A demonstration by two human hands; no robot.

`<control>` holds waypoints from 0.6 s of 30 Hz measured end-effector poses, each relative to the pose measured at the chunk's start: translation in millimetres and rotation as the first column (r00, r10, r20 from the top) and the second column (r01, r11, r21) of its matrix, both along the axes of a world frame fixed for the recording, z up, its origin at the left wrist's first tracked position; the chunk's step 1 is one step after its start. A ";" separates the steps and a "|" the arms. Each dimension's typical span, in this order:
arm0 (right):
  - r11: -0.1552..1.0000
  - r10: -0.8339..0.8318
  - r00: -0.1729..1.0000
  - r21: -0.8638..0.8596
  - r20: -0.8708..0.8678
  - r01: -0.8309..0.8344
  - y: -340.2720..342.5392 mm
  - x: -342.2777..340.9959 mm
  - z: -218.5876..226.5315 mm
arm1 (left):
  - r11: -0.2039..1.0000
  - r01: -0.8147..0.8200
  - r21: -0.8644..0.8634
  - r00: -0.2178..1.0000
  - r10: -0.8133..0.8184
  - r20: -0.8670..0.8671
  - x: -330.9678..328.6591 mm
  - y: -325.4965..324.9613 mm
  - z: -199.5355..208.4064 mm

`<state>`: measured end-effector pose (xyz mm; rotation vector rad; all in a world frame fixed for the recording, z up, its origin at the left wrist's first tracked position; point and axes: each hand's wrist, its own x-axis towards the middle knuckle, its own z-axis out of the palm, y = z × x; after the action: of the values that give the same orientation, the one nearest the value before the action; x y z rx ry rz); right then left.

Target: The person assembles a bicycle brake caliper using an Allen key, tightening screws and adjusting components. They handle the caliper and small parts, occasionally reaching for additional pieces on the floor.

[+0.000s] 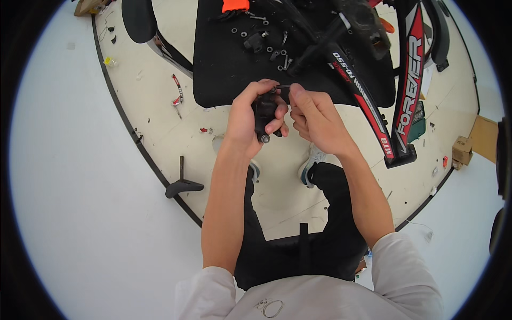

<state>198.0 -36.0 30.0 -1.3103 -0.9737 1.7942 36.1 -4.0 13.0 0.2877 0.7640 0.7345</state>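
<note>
My left hand (248, 114) is wrapped around a compact black mechanical part (263, 111), which looks like a bicycle brake caliper. A round metal bolt end shows at its lower tip, and the fingers hide much of its body. Close beside it, my right hand (319, 116) pinches a thin metal rod (283, 86) between thumb and forefinger. The rod reaches across to the part's upper end, where another round metal piece sits by my left thumb. Whether the rod is a hex key cannot be made out. Both hands are held just off the near edge of a black chair seat (218, 80).
Bolts, washers and small black pieces (256, 42) lie on the seat, with an orange item (235, 5) behind them. A red, black and white bicycle frame (409, 80) leans on its right side. A bicycle saddle (184, 186) and a cardboard box (462, 150) are on the floor.
</note>
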 end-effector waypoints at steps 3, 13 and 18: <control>0.998 -0.061 0.998 -0.011 -0.029 0.060 -7.7 -3.7 9.2 | 1.000 0.012 -0.011 1.000 -0.012 0.008 4.5 -5.8 5.3; 0.990 -0.119 0.993 0.080 -0.002 0.119 -8.2 -23.0 7.2 | 0.992 -0.112 0.055 0.994 0.112 0.004 5.9 -2.6 6.4; 0.988 -0.124 0.992 0.092 -0.034 0.126 2.5 -27.6 3.4 | 0.989 -0.122 0.085 0.991 0.126 -0.038 2.7 -1.6 5.8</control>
<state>170.4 -33.5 33.4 -1.2565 -0.9281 1.6485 38.8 -5.6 18.7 0.3339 0.7989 0.8809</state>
